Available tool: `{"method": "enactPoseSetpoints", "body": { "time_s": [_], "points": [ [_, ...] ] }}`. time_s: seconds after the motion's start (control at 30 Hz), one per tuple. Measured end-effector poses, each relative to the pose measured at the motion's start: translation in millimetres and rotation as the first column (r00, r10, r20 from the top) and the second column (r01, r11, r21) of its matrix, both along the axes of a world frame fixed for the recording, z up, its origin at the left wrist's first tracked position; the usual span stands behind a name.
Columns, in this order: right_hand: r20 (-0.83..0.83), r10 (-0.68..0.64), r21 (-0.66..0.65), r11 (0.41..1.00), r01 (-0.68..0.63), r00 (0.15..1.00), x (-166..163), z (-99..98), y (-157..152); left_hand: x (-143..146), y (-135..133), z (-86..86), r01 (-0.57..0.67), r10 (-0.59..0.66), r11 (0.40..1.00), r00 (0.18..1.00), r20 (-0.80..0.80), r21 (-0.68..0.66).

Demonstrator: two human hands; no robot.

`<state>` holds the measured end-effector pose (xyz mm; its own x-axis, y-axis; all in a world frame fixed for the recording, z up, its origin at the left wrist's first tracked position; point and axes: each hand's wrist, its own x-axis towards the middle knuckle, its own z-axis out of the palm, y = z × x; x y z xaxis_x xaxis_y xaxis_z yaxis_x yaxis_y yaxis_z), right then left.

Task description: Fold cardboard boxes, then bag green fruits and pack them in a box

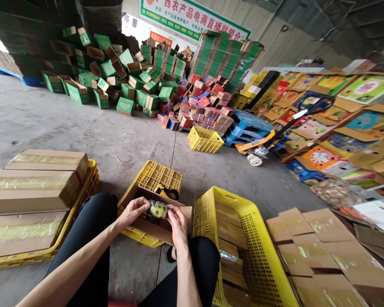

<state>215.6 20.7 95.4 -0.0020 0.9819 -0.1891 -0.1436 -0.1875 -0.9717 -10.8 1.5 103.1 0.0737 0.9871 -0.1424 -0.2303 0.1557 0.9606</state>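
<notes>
My left hand (pixel 132 211) and my right hand (pixel 176 221) both pinch a small yellow-green patterned object (pixel 159 209), held between them over an open brown cardboard box (pixel 153 228). The box rests on an upturned yellow plastic crate (pixel 156 175) on the floor in front of my knees. A black tape dispenser (pixel 167 192) lies on that crate, just behind my hands. What the small object is I cannot make out.
Taped brown boxes (pixel 35 183) are stacked on a yellow crate at my left. A yellow crate (pixel 243 238) with flat cardboard stands at my right, beside flattened boxes (pixel 320 256). Farther off lie another yellow crate (pixel 205 140), a pallet jack (pixel 275 136), and heaps of green boxes (pixel 115 76) and red ones.
</notes>
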Motion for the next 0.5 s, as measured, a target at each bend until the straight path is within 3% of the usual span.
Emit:
{"method": "enactPoseSetpoints", "body": {
  "time_s": [0.23, 0.5],
  "points": [
    [0.038, -0.043, -0.054, 0.998, 0.045, 0.998, -0.2, -0.5, 0.1, 0.4, -0.9, 0.7, 0.022, -0.020, 0.999, 0.999, 0.041, -0.038],
    [0.130, 0.028, 0.011, 1.000, -0.029, 0.991, 0.6, 4.2, -0.5, 0.7, 0.2, -1.4, 0.124, -0.125, 0.992, 0.992, -0.017, -0.026]
  ]
}}
